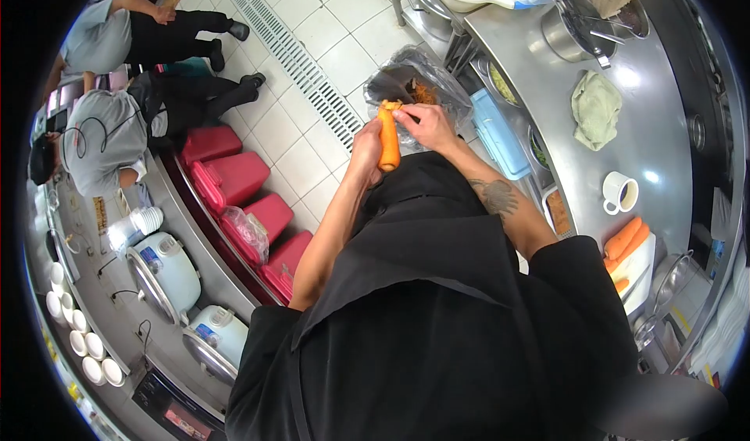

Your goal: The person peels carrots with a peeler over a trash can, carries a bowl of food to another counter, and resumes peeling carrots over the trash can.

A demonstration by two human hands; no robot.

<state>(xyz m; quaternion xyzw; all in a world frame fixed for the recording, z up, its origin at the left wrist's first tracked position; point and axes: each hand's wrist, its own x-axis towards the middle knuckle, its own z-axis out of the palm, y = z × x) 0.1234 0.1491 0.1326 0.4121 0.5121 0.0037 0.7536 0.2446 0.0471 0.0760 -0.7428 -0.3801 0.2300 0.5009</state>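
Observation:
My left hand (366, 150) is wrapped round an orange carrot (388, 142), held upright in front of my dark apron. At the carrot's top end is my right hand (426, 124), its fingers pinched together; whatever sits between them is too small to make out. Just beyond both hands stands a bin lined with a clear plastic bag (455, 89), with orange peelings (423, 92) inside. On the steel counter (574, 179) to the right, more carrots (627, 239) lie beside and on a white cutting board (641, 275).
A white mug (619, 192), a green cloth (596, 110) and a metal pot (566, 35) stand or lie on the right counter. Red bins (234, 177) line the left counter. Two people (101, 140) are at the upper left. A drain grate (301, 66) crosses the tiled floor.

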